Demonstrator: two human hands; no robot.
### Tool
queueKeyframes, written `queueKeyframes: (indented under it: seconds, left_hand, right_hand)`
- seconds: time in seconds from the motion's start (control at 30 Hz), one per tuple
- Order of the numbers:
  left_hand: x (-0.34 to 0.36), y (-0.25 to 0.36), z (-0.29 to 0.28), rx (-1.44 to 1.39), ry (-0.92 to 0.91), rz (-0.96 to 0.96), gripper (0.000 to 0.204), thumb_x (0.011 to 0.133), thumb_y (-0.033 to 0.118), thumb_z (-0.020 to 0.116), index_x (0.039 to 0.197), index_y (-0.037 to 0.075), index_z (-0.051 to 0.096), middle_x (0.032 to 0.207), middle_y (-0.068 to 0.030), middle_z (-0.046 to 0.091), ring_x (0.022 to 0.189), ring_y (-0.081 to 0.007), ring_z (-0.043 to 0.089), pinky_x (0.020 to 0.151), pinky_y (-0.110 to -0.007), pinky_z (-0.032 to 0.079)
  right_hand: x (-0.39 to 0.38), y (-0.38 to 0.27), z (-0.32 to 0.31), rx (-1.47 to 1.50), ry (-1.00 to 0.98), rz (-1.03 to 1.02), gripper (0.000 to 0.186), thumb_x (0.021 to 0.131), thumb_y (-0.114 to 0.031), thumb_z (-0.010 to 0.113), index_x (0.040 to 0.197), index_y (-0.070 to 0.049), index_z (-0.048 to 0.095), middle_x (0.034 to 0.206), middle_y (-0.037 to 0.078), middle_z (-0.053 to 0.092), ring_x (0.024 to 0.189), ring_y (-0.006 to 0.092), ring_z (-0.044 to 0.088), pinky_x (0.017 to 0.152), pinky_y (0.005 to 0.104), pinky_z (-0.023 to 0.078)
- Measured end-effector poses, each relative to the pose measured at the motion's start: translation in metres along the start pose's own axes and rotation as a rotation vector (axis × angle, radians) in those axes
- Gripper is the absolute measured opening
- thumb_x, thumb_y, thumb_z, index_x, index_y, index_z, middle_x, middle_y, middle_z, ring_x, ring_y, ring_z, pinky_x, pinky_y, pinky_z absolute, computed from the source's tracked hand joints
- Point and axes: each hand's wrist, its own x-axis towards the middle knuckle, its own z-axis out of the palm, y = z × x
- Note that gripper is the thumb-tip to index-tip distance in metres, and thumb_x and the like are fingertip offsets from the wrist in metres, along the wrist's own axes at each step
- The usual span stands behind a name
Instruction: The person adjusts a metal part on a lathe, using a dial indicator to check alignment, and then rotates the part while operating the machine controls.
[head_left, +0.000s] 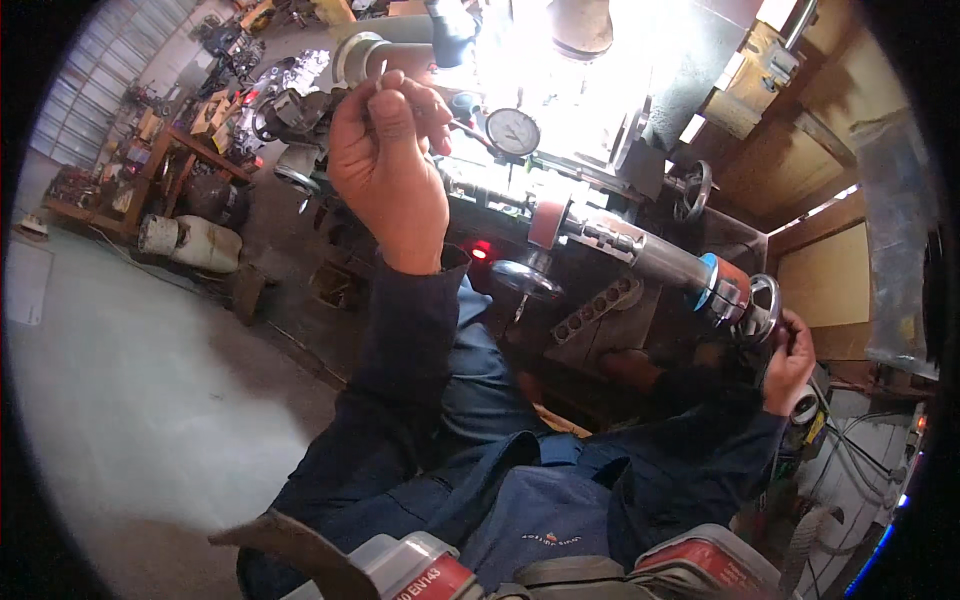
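Observation:
My left hand (390, 150) is raised over the machine at the upper left, thumb and fingers pinched together. A small pale tip shows at the fingertips; what it belongs to I cannot make out. Just right of this hand stands a round dial gauge (513, 132) with a white face. At the far right my right hand (790, 362) has its fingers closed on the rim of a metal handwheel (765, 308). That wheel sits at the end of a long shaft (670, 262), beside a blue ring (708, 281). Glare washes out much of the machine bed behind the gauge.
A second handwheel (525, 280) with a crank handle juts toward me at the middle. Below it lies a power strip (597, 309). A red lamp (481, 250) glows nearby. To the left are a dirty white cylinder (190, 243) and a cluttered bench (150, 180).

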Motion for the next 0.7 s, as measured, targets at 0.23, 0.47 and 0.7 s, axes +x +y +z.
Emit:
queueKeyframes:
  seconds: [0.23,0.47,0.7]
  left_hand:
    - [0.002,-0.009,0.025,0.036,-0.082,-0.043,0.021,0.103,0.021,0.055,0.107,0.003,0.066,0.069,0.0004,0.059,0.054,-0.0046,0.048,0.047,-0.02,0.036]
    - [-0.062,-0.03,0.044,0.066,-0.166,-0.309,0.021,0.103,0.02,0.057,0.097,0.001,0.06,0.068,0.0012,0.054,0.061,-0.0047,0.047,0.056,-0.021,0.038]
    - [-0.082,-0.054,0.044,0.172,-0.201,-0.239,0.024,0.103,0.022,0.056,0.089,0.003,0.054,0.068,0.0003,0.055,0.061,-0.0056,0.049,0.057,-0.022,0.041]
  right_hand:
    - [0.043,-0.056,0.024,-0.008,-0.052,0.17,0.034,0.104,-0.019,0.049,0.132,-0.003,0.059,0.11,0.012,0.069,0.103,0.0204,0.064,0.089,0.0333,0.049]
    - [0.031,-0.076,0.044,-0.399,0.097,-0.09,0.034,0.101,-0.022,0.048,0.123,-0.002,0.066,0.115,0.017,0.068,0.094,0.0363,0.062,0.088,0.0424,0.047]
    - [0.019,-0.061,0.052,-0.49,0.284,-0.366,0.032,0.099,-0.018,0.049,0.122,-0.003,0.066,0.111,0.014,0.07,0.088,0.0343,0.062,0.083,0.043,0.047]
